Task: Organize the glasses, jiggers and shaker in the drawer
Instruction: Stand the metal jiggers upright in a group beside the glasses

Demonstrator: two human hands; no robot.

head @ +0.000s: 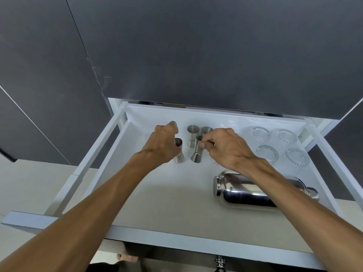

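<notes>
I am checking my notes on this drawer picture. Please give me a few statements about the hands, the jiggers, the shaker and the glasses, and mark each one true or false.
1. The shaker lies on its side. True.
2. Six glasses stand in the drawer. False: four glasses are visible.
3. The right hand touches a jigger. True.
4. The left hand holds the shaker. False: it is at another jigger.
5. The glasses are left of the jiggers. False: they are to the right.
</notes>
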